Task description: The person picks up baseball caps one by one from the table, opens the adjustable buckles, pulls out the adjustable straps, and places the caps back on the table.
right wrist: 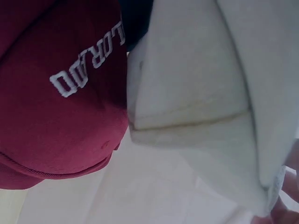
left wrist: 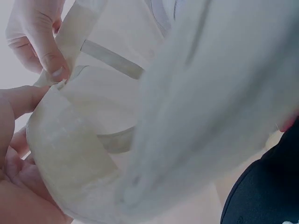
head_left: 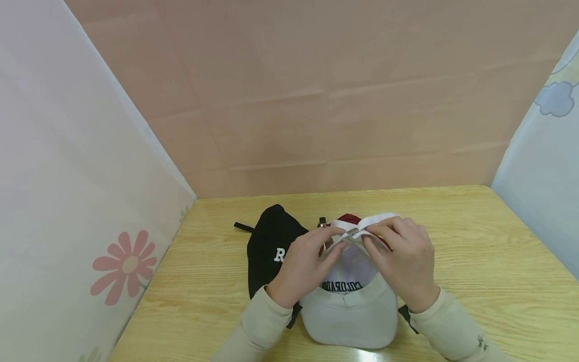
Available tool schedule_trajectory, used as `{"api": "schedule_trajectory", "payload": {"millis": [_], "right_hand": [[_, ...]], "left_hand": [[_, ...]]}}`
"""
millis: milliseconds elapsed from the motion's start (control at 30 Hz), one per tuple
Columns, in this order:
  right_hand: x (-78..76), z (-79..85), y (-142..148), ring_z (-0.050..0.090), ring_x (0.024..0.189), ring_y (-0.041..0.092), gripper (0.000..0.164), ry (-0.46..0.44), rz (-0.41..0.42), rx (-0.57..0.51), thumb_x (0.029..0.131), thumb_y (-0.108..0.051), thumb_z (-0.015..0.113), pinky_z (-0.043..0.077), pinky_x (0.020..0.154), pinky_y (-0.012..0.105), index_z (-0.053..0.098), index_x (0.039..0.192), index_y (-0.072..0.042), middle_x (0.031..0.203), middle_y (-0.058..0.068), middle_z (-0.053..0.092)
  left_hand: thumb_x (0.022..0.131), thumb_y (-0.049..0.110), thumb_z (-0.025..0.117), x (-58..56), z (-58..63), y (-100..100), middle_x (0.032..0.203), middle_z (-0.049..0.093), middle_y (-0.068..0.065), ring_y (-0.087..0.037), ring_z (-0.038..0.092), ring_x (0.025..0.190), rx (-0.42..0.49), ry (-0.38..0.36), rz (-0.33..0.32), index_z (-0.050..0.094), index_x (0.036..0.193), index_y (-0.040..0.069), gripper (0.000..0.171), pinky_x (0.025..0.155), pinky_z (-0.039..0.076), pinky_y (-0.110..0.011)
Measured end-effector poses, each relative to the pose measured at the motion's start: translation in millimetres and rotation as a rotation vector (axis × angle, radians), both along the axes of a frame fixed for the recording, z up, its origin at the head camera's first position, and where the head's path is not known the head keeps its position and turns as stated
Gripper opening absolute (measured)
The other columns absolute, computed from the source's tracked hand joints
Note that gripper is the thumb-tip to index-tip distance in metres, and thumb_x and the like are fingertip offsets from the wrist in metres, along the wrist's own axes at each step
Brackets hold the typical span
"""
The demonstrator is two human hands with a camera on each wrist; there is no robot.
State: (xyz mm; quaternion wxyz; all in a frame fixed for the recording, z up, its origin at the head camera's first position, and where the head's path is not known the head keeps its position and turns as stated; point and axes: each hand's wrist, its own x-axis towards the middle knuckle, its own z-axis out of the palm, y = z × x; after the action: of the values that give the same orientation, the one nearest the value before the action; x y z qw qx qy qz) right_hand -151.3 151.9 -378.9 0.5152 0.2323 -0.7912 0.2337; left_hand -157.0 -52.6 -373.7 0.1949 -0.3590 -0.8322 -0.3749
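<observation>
A white baseball cap (head_left: 349, 324) stands with its brim toward me and its back strap raised; black COLORADO lettering shows over the brim. My left hand (head_left: 304, 264) pinches one side of the strap, close to a small metal buckle (head_left: 351, 232). On the other side my right hand (head_left: 404, 259) pinches the strap between thumb and fingers. The left wrist view shows the fingertips meeting at the cap's rim (left wrist: 70, 140). Most of the white crown (right wrist: 201, 84) fills the right wrist view, with few fingers visible at the edge.
To the left lies a black cap (head_left: 271, 241) with a white letter R, its strap pointing left. A dark red cap (right wrist: 60, 116) with white lettering sits behind the white one. Wood-grain table (head_left: 479, 251) surrounds them, with a brown back wall (head_left: 316, 100) beyond and patterned side panels.
</observation>
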Motion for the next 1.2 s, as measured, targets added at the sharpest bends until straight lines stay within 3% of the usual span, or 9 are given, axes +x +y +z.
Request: {"api": "schedule_trajectory", "payload": {"millis": [100, 233, 333, 500, 667, 933, 1200], "right_hand": [[1.2, -0.6, -0.3, 0.055, 0.061, 0.013, 0.010, -0.065, 0.072, 0.046, 0.081, -0.010, 0.070, 0.044, 0.053, 0.026, 0.077, 0.086, -0.004, 0.080, 0.003, 0.067], [2.7, -1.0, -1.1, 0.052, 0.057, 0.004, 0.017, -0.120, 0.127, 0.102, 0.075, -0.003, 0.071, 0.043, 0.048, 0.017, 0.075, 0.091, -0.005, 0.080, -0.001, 0.063], [4.9, 0.1, -0.6, 0.053, 0.057, 0.004, 0.014, -0.154, 0.127, 0.113, 0.084, -0.016, 0.064, 0.043, 0.048, 0.018, 0.073, 0.091, -0.008, 0.081, -0.003, 0.065], [6.6, 1.3, -0.6, 0.048, 0.057, 0.002, 0.033, -0.160, 0.183, 0.124, 0.101, -0.034, 0.050, 0.041, 0.051, 0.017, 0.068, 0.088, -0.010, 0.072, -0.007, 0.061], [6.0, -0.2, -1.4, 0.042, 0.056, 0.000, 0.037, -0.143, 0.250, 0.113, 0.105, -0.031, 0.044, 0.038, 0.051, 0.015, 0.068, 0.092, -0.006, 0.071, -0.006, 0.059], [6.0, -2.1, -1.8, 0.040, 0.053, 0.000, 0.020, -0.170, 0.277, 0.067, 0.091, -0.008, 0.053, 0.036, 0.048, 0.015, 0.071, 0.096, -0.002, 0.070, -0.003, 0.061], [5.6, -3.4, -2.3, 0.038, 0.055, -0.003, 0.025, -0.179, 0.296, 0.085, 0.078, 0.007, 0.059, 0.035, 0.047, 0.012, 0.070, 0.099, -0.001, 0.075, -0.002, 0.062]], "left_hand": [[0.098, 0.019, 0.066, 0.2, -0.3, -0.1, 0.080, 0.059, 0.006, -0.003, 0.043, 0.062, 0.002, 0.022, 0.008, 0.071, 0.113, 0.013, 0.017, 0.056, 0.037, -0.011], [0.096, 0.019, 0.068, 0.6, -1.8, 0.0, 0.078, 0.058, 0.006, -0.002, 0.044, 0.063, 0.006, 0.058, 0.018, 0.075, 0.107, 0.012, 0.015, 0.057, 0.036, -0.009], [0.096, 0.017, 0.069, 0.6, -2.0, -0.2, 0.076, 0.058, 0.005, -0.002, 0.045, 0.063, 0.020, 0.086, 0.020, 0.076, 0.104, 0.011, 0.013, 0.057, 0.036, -0.008], [0.094, 0.012, 0.070, -0.1, -1.2, -1.5, 0.076, 0.058, 0.005, -0.002, 0.045, 0.063, 0.060, 0.121, 0.016, 0.077, 0.106, 0.009, 0.014, 0.058, 0.037, -0.007], [0.093, 0.011, 0.071, 0.3, -0.7, -0.4, 0.077, 0.059, 0.005, -0.002, 0.046, 0.063, 0.059, 0.130, -0.003, 0.077, 0.108, 0.009, 0.016, 0.059, 0.038, -0.006], [0.090, 0.009, 0.074, 2.7, -1.3, 2.9, 0.076, 0.058, 0.003, -0.002, 0.046, 0.062, 0.031, 0.147, -0.010, 0.078, 0.106, 0.008, 0.017, 0.058, 0.037, -0.006], [0.091, 0.012, 0.075, 4.9, -1.7, 5.7, 0.080, 0.062, 0.002, -0.002, 0.045, 0.062, 0.010, 0.145, -0.023, 0.078, 0.108, 0.008, 0.018, 0.058, 0.036, -0.005]]}}
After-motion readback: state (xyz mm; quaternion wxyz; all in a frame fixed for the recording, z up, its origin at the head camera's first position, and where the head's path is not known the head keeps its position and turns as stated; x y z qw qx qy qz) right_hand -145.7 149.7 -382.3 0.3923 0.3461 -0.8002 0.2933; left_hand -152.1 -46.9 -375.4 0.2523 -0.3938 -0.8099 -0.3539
